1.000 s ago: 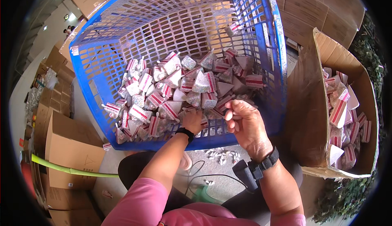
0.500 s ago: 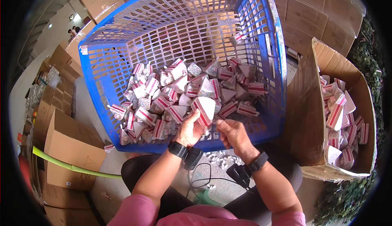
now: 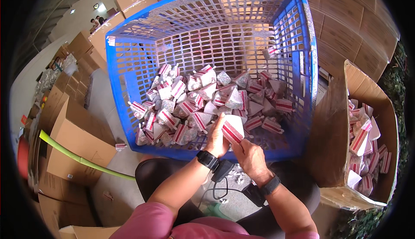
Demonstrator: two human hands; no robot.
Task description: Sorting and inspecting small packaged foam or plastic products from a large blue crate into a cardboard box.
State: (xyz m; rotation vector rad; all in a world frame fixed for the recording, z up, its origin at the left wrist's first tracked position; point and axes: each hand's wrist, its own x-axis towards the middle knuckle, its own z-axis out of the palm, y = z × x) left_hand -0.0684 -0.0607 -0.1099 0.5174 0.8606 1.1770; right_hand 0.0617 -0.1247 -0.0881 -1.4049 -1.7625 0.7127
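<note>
Packet in hand: white triangular packet with a red stripe [image 3: 233, 129], held just above the near rim of the blue crate [image 3: 129, 122]
Left hand [image 3: 217, 138]: fingers closed on the packet's left edge
Right hand [image 3: 250, 155]: pinching its lower corner
Done: a good many packets [image 3: 363, 148] lie in the cardboard box [image 3: 328, 144] at right
Left: a heap of packets [image 3: 203, 103] in the crate — seemingly more than in the box
Hard to tell: the box's depth — its far side is cut off; fingertips hidden behind the packet

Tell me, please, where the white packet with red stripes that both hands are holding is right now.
In the head view, the striped packet sits just below centre, pinched between the left hand and right hand, above the blue basket's near rim.
</note>
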